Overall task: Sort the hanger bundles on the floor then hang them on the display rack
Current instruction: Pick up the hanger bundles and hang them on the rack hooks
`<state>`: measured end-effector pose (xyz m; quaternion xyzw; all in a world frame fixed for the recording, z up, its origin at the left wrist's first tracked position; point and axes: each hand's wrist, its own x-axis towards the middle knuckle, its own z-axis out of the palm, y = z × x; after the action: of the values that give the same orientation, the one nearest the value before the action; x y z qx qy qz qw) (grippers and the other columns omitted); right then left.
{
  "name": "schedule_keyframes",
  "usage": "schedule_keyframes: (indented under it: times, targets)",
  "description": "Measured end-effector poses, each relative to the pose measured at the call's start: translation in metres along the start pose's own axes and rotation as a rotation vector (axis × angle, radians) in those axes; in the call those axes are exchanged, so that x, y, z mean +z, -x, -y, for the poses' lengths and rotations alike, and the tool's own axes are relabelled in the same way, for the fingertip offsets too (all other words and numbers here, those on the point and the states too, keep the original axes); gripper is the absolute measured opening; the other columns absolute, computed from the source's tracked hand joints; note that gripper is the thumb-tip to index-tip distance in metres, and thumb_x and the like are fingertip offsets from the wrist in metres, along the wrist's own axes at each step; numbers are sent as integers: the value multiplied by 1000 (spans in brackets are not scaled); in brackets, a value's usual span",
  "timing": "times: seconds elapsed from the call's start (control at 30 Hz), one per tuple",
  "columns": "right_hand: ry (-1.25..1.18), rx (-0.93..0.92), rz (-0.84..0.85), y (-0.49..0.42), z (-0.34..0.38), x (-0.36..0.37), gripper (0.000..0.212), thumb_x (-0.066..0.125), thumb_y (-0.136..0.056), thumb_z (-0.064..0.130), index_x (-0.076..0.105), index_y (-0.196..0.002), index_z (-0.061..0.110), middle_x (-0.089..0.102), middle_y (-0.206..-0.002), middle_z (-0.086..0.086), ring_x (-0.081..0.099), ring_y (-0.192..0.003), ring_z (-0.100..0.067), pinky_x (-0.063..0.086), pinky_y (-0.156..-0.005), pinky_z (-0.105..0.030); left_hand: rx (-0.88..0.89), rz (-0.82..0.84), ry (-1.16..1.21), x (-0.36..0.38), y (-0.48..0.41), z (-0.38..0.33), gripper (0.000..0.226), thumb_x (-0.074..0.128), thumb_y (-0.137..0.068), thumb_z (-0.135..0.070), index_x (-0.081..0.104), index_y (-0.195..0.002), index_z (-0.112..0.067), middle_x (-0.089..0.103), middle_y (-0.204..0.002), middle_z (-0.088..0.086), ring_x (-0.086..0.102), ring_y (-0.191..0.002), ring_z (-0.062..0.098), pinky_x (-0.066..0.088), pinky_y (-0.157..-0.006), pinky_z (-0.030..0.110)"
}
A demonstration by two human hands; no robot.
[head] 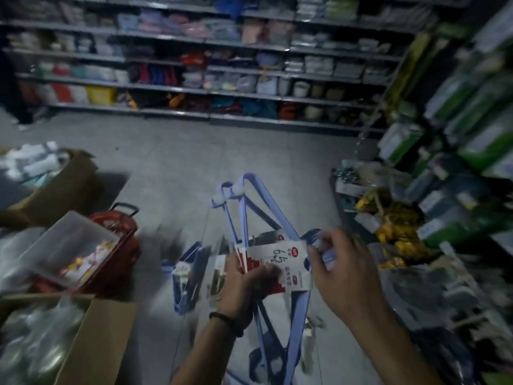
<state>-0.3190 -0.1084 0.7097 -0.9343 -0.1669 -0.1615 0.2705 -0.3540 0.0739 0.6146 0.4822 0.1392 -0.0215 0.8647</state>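
Above the floor [172, 162], both hands [244, 284] grip hanger bundles [277, 262].

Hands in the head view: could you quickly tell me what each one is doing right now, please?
Left hand: closed on the hanger bundles, at their labels.
Right hand: fingers pinching a blue hanger end beside the labels.

Bare forearms, dark beaded bracelet [226, 323] on left wrist

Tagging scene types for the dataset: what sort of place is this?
Probably a household-goods shop aisle: long grey metal shelves stacked with folded, packaged goods, open brown cardboard stock boxes on the floor, and price-labelled blue plastic hanger bundles held in both hands.
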Motion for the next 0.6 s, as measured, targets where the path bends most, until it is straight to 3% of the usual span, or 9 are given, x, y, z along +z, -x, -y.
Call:
schedule_keyframes:
  times: [0.1, 0.17, 0.23, 0.3, 0.4, 0.47, 0.53, 0.6]
  targets:
    - [104, 41, 36, -7, -13, -33, 46, 61, -98, 44, 54, -137, 21, 61, -124, -5, 56, -115, -25, 50, -88, -38, -39, 108, -35, 55, 10, -4, 66, 79, -78, 3, 48, -136, -1, 69, -123, 29, 70, -109, 50, 61, -82, 57]
    - [149, 156, 68, -9, -25, -60, 49, 52, -104, 48, 48, -145, 20, 64, -122, -5, 62, -108, -27, 52, -81, -38, -38, 191, -74, 97, 18, -4, 70, 80, -74, 0, 48, -135, -1, 69, -122, 30, 70, -108, 50, 61, -82, 59]
    - [183, 252, 35, -7, -46, -91, 39, 43, -108, 45, 54, -131, 15, 59, -83, 3, 58, -71, -19, 42, -59, -34, -21, 266, -111, 138, 25, -3, 69, 81, -72, -1, 49, -134, -3, 70, -119, 29, 72, -104, 48, 62, -79, 57]
    - [189, 315, -70, -1, -68, -126, 32, 42, -110, 40, 57, -118, 13, 47, -64, 5, 46, -52, -14, 31, -48, -34, -10, 306, -165, 179, 27, 1, 67, 82, -74, -5, 49, -132, -6, 71, -119, 27, 73, -102, 46, 62, -79, 56]
    - [196, 392, -173, 11, -108, -184, 29, 43, -111, 35, 58, -124, 14, 56, -68, -2, 51, -52, -20, 30, -45, -31, -7, 350, -230, 248, 30, 10, 72, 87, -76, -40, 51, -130, -11, 70, -126, 24, 71, -111, 44, 58, -91, 64]
    - [198, 424, -228, 21, -138, -228, 29, 42, -111, 33, 60, -118, 10, 56, -70, -2, 52, -53, -22, 32, -48, -31, -106, 431, -248, 300, 34, 16, 84, 67, -80, -79, 61, -133, -14, 71, -128, 20, 69, -117, 42, 53, -101, 65]
    - [225, 433, -267, 34, -168, -273, 27, 42, -110, 32, 58, -110, 10, 57, -73, -3, 53, -58, -25, 34, -53, -34, -187, 481, -283, 351, 37, 24, 87, 38, -87, -85, 73, -126, -16, 74, -123, 20, 71, -114, 40, 52, -104, 60]
    - [239, 431, -323, 48, -202, -313, 23, 43, -110, 32, 56, -108, 12, 59, -77, -6, 52, -64, -30, 36, -59, -37, -180, 523, -381, 399, 37, 37, 82, 46, -87, -83, 73, -120, -12, 76, -111, 22, 75, -100, 37, 59, -95, 53]
